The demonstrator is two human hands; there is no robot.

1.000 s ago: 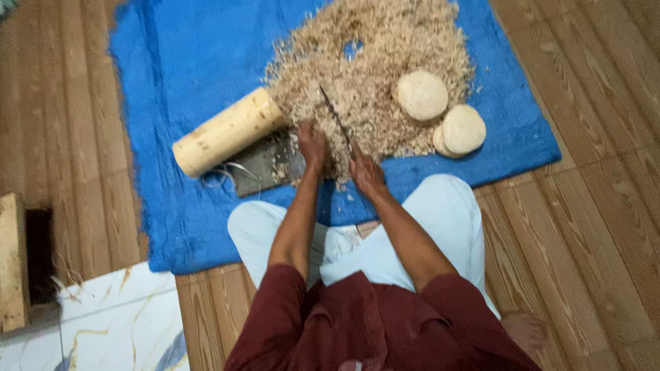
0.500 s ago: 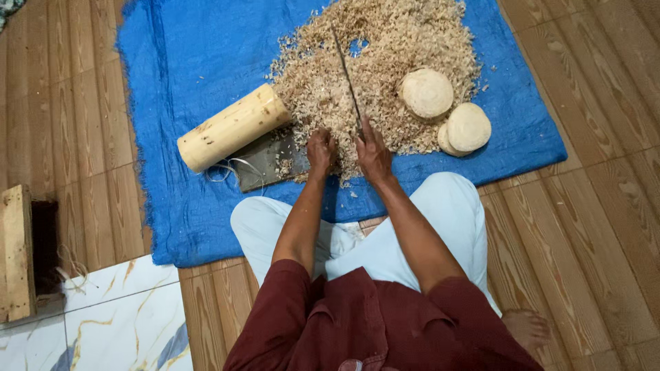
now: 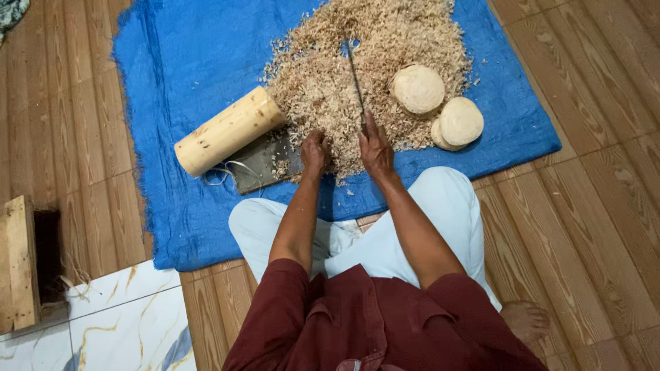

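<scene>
Glinting thin dark knife blade (image 3: pixel 355 75)

Over the last second I saw the right hand (image 3: pixel 377 152) swing the long thin dark blade (image 3: pixel 355 77) from a low slant, tip near the left hand (image 3: pixel 314 150), up to point straight away across the heap of pale wood shavings (image 3: pixel 371 62). The tip had reached the small blue gap in the heap. The left hand shifted only slightly, staying clenched at the heap's near edge.

Shavings heap (image 3: pixel 371 75) on mat (image 3: pixel 185 62); log (image 3: pixel 227 130) left of heap, discs (image 3: pixel 440 110) right
</scene>
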